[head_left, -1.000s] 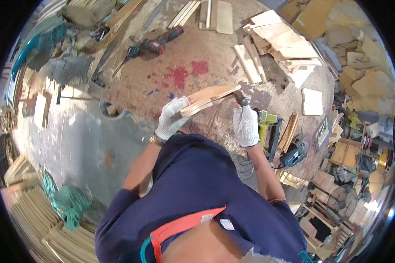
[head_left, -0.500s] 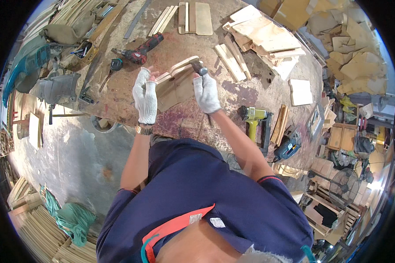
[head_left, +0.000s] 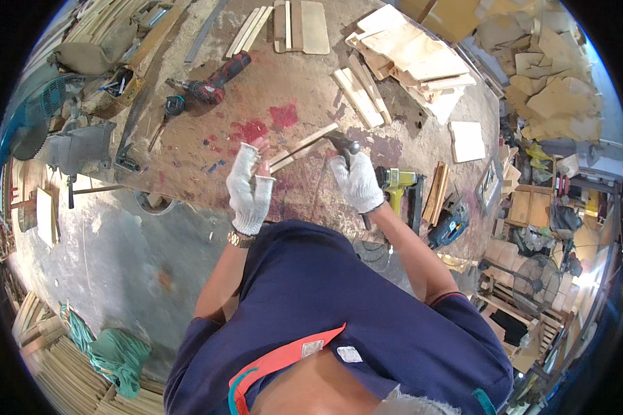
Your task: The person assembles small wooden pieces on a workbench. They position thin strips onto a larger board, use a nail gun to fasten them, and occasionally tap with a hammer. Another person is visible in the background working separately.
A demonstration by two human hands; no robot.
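Hammer (head_left: 342, 143) in the right hand (head_left: 356, 181), the grip closed round the handle, whose end shows below the palm; head at the right end of a wooden piece (head_left: 302, 148). Piece seen nearly edge-on, two pale strips along it, slanting up to the right between the hands, over the near part of the desk (head_left: 291, 76); contact with the surface below cannot be made out. Left hand (head_left: 250, 187) at the piece's lower left end, thumb and fingers parted, the grip fairly wide; cannot tell whether it clasps the wood. Both hands in white knit gloves, fingertips bare on the left; watch (head_left: 239, 239) at the left wrist. Right of the right hand, a yellow-green nail gun (head_left: 396, 181), then brown wood strips (head_left: 439, 194) and a blue power tool (head_left: 450, 225). Far side: stacked boards (head_left: 415, 59), two pale battens (head_left: 358, 97) just beside them. Far left: red-and-black drill (head_left: 218, 79), a tape measure (head_left: 175, 106) near its tip. Red stains (head_left: 284, 115) on the desktop beyond the piece.
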